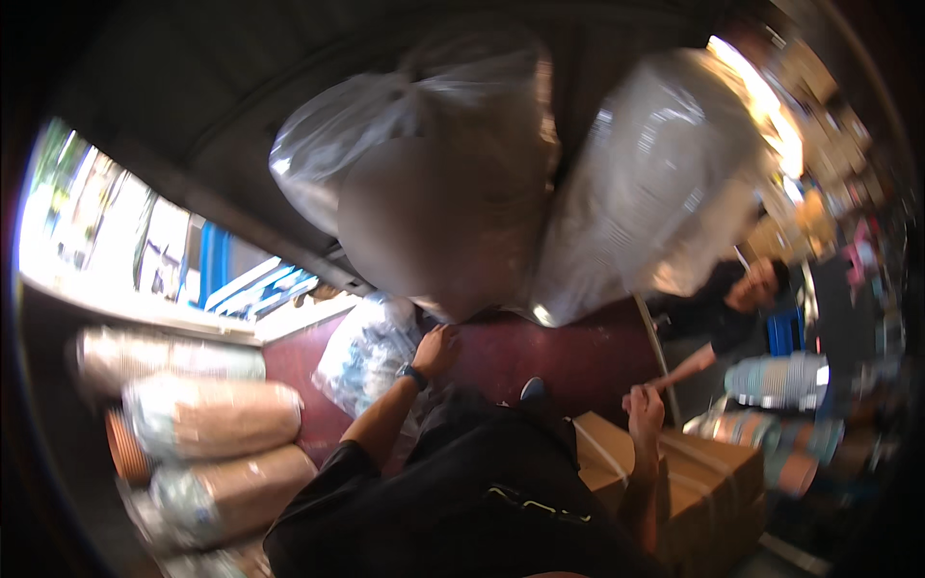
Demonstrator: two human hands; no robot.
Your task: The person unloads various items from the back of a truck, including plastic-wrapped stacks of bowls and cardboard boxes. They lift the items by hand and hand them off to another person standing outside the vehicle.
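My left hand (435, 351), with a dark watch on the wrist, is beside a clear plastic bag of bluish-white contents (368, 354) and just below a large filled plastic bag (441, 188); whether it touches either is blurred. My right hand (643, 410) is raised above strapped cardboard boxes (701, 469), its fingers partly curled, with nothing plainly seen in it. A second large filled plastic bag (650, 180) stands to the right of the first one. Both large bags rise in front of me over a dark red floor (535, 354).
Plastic-wrapped stacks of pots (217, 415) lie at the left. A person in dark clothes (723, 303) is at the right beyond the floor's edge, an arm reaching towards my right hand. More stacked pots (777, 379) and cartons (824, 144) are behind. A bright opening shows at the left.
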